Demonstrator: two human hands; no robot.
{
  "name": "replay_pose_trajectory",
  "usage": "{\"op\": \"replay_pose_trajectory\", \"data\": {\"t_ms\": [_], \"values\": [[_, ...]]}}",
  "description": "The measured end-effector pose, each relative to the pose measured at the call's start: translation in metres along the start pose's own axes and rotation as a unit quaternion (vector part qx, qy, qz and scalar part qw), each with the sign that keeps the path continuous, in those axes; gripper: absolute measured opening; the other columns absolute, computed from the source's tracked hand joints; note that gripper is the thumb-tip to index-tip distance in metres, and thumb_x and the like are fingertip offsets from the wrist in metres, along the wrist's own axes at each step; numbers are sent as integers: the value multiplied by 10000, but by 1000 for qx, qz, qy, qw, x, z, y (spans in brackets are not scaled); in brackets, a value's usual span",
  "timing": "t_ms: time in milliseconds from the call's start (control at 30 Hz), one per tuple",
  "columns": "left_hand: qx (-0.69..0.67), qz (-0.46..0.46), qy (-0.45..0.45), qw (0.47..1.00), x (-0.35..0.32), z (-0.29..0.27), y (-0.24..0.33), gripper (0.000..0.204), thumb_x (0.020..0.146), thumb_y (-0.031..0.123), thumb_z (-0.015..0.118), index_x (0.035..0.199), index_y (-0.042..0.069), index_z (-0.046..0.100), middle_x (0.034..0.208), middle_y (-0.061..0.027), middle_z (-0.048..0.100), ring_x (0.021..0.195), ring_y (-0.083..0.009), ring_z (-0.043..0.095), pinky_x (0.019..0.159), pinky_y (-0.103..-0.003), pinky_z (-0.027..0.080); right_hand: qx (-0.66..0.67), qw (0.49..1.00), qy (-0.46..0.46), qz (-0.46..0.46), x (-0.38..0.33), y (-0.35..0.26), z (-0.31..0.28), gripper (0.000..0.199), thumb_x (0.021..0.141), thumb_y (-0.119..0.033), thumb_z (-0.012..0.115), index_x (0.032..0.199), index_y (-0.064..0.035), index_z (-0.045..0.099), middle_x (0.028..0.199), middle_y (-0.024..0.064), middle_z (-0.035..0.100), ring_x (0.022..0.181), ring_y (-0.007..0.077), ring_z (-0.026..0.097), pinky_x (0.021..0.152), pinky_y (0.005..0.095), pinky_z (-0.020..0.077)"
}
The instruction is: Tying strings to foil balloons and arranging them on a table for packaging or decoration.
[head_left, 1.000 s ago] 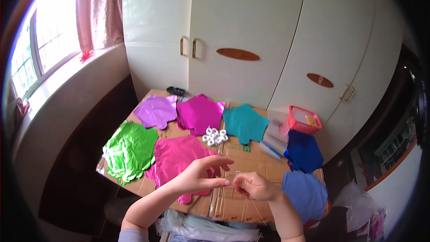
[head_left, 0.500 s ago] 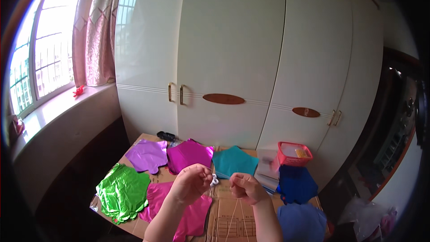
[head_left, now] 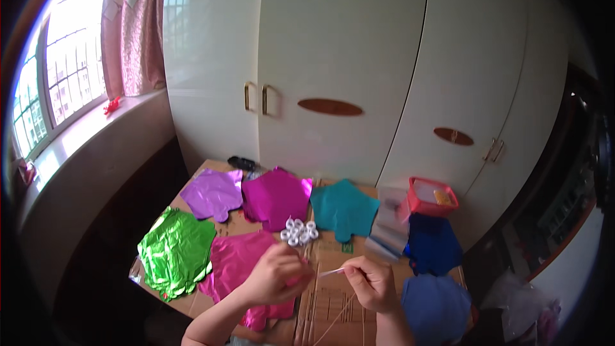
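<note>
String (head_left: 331, 271) shows as a short pale strand, nearer the person than the cluster of white rolls (head_left: 299, 232) on the cardboard-topped desk (head_left: 320, 298). The right hand (head_left: 370, 284), nearer than the rolls and to their right, pinches it between closed fingers. The left hand (head_left: 282, 273), just nearer than the rolls, has curled fingers; blur hides their tips, so whether they grip anything I cannot tell. A teal foil stack (head_left: 344, 208) lies beyond the rolls, rightward.
</note>
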State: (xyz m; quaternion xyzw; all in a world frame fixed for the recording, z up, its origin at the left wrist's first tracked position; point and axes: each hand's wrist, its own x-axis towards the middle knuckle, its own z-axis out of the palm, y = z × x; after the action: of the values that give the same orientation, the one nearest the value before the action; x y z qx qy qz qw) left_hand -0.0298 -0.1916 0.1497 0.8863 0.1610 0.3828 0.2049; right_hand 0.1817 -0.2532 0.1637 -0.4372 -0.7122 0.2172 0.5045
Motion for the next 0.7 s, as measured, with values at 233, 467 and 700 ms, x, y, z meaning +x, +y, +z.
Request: {"op": "replay_pose_trajectory", "data": {"t_ms": [233, 467, 700], "values": [[-254, -142, 101, 951, -100, 42, 29, 142, 746, 28, 630, 881, 25, 673, 851, -87, 659, 777, -192, 576, 696, -296, 436, 78, 988, -135, 0, -109, 14, 72, 72, 856, -89, 580, 861, -27, 617, 652, 78, 606, 555, 149, 601, 510, 260, 449], [-612, -94, -3, 785, -174, 41, 65, 148, 825, -11, 542, 881, -67, 666, 820, -145, 663, 737, -262, 576, 684, -328, 426, 208, 958, -160, 116, -176, 7, 109, 79, 848, -78, 579, 899, -19, 593, 712, 105, 618, 624, 245, 620, 585, 297, 483], [-202, -236, -105, 945, -220, 31, 82, 40, 695, 21, 654, 733, 32, 657, 726, -49, 641, 598, -203, 542, 555, -294, 412, 326, 922, -180, 106, -194, -7, 130, 62, 819, -70, 586, 867, -30, 580, 683, 108, 593, 581, 281, 594, 530, 343, 461]]}}
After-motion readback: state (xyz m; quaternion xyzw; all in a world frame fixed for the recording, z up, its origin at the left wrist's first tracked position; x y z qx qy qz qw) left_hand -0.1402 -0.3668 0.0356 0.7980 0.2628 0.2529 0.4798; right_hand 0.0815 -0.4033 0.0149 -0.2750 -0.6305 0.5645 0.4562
